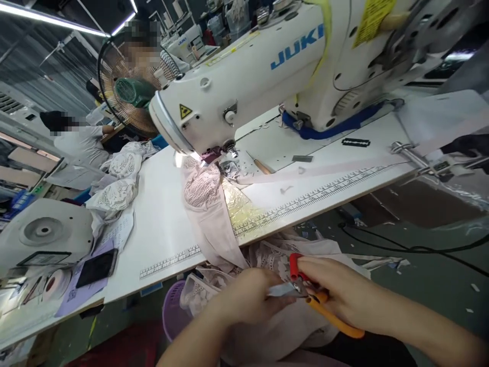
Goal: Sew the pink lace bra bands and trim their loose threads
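My right hand grips a pair of scissors with red and orange handles, its metal blades pointing left. The blades reach to my left hand, whose fingers are curled on pale pink lace fabric above my lap; the exact pinch point is hidden. A pale pink lace bra cup lies on the sewing table under the machine head, and its cloth runs down over the front edge toward my hands.
The white JUKI sewing machine spans the table. A wooden-handled tool, a razor blade and a printed ruler lie near it. At left are lace cups and a phone. Below stands a purple basket. Other people sit behind.
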A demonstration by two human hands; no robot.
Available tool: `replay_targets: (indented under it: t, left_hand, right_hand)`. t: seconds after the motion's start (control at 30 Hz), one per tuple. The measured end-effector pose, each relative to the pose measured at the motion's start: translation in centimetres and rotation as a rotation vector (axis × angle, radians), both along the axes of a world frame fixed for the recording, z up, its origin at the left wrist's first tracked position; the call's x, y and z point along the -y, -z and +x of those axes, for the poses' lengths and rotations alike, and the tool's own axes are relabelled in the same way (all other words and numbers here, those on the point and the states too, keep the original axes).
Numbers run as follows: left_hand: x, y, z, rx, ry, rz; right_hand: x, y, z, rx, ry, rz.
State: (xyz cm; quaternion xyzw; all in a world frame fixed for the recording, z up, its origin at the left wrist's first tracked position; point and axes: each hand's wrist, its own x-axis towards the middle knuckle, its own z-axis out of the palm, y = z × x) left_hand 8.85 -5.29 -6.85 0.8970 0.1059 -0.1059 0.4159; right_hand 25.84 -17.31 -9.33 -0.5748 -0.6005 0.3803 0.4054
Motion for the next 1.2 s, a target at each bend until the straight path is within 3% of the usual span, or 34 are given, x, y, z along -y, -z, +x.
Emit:
replay_targets:
  t: [0.1, 0.23, 0.5, 0.8, 1.0, 1.2]
  left_hand:
    - [0.2, 0.0, -0.3, 0.044, -0.110, -0.042]
    - [0.5, -0.1, -0.3, 0.074, -0.168, 0.026]
    - [0.8, -0.3, -0.4, 0.080, -0.157, 0.174]
    - [-0.5, -1.0, -0.2, -0.141, -0.251, -0.204]
    - [-0.4, -1.1, 0.4, -0.038, -0.336, -0.412]
    - [0.6, -0.6, 0.2, 0.100, -0.434, -0.082]
  right_hand:
    - [0.0, 0.7, 0.0, -0.140, 0.101, -0.067]
    - [0.2, 1.6, -0.4, -0.344, 0.209, -0.163]
    - [-0.1, 1.2, -1.5, -0.614, 0.385, -0.245]
    - [-0.3, 1.0, -2.1, -0.711, 0.418, -0.233]
    - [0.2, 1.8, -2.5, -0.669, 0.341, -0.180]
    - [-0.2, 1.6, -2.4, -0.644, 0.355, -0.197]
